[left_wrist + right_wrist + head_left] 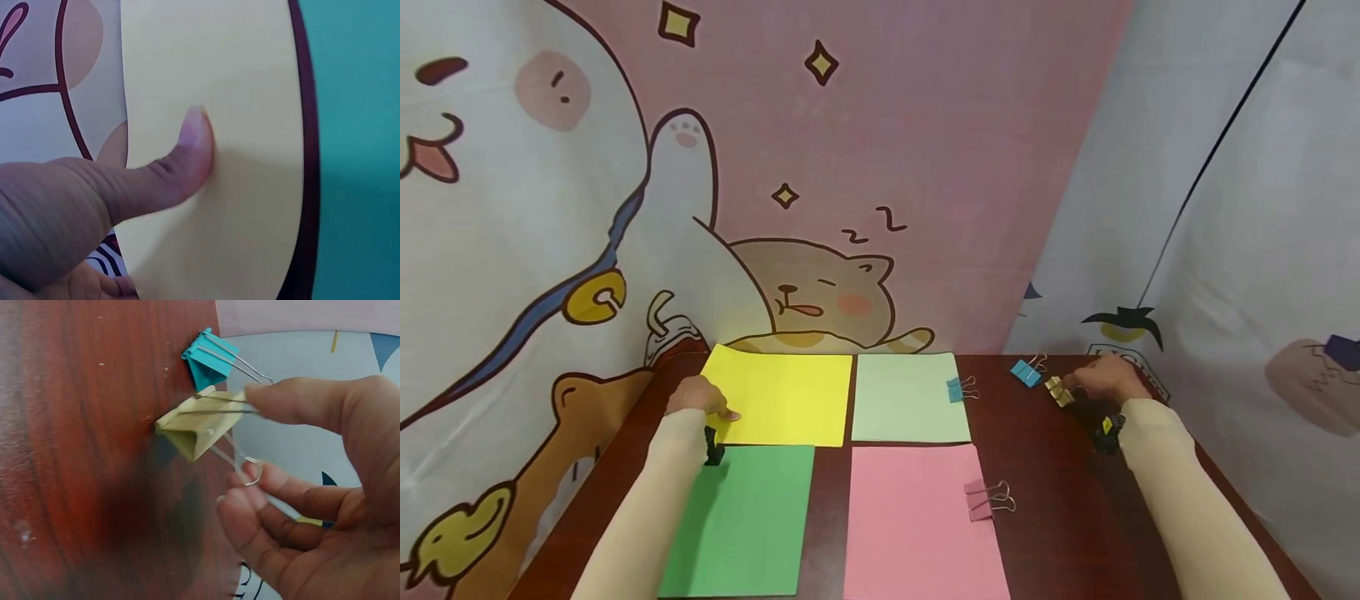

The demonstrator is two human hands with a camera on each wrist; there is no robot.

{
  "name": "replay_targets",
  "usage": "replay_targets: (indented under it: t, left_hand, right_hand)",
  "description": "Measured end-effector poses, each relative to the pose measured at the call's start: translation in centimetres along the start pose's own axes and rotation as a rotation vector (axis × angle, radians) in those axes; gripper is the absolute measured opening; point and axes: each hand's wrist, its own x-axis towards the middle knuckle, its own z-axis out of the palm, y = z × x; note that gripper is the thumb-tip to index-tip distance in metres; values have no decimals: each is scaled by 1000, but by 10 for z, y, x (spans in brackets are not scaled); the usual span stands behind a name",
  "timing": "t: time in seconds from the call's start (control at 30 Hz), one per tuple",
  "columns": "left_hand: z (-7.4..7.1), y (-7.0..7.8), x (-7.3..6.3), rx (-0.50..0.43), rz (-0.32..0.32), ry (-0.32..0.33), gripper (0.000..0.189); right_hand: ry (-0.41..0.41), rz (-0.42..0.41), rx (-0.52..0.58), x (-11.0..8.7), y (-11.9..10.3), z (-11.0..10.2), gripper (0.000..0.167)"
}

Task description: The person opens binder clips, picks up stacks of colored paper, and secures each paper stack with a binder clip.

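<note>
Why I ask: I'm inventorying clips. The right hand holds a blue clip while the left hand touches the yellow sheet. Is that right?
Wrong colour: the right hand holds a yellow clip, as the right wrist view shows, while the left hand touches the yellow sheet.

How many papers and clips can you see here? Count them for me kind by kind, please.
Papers: 4 (yellow paper, pale green paper, green paper, pink paper)
Clips: 4 (yellow clip, fastened blue clip, loose blue clip, pink clip)
Total: 8
</note>
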Motion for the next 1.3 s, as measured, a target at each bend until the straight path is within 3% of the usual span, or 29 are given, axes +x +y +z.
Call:
replay_targets:
  t: [0.27, 0.4, 0.67, 0.8, 1.03, 1.3]
  left_hand:
    - [3, -24, 4, -101, 83, -25, 105]
    - [5, -34, 7, -189, 124, -20, 107]
    - [3, -47, 12, -377, 79, -11, 84]
    - [-2, -48, 12, -394, 95, -14, 75]
    - [0, -56, 7, -470, 223, 7, 67]
    - [4, -67, 6, -577, 236, 22, 72]
  right_hand:
    - [143, -65, 48, -7, 11, 12, 62]
    - [163, -66, 120, -13, 14, 14, 71]
    - [132, -64, 192, -22, 13, 17, 82]
    - [160, -57, 214, -25, 11, 18, 81]
    - [231, -29, 275, -32, 2, 22, 73]
    - [331, -43, 377, -37, -4, 26, 65]
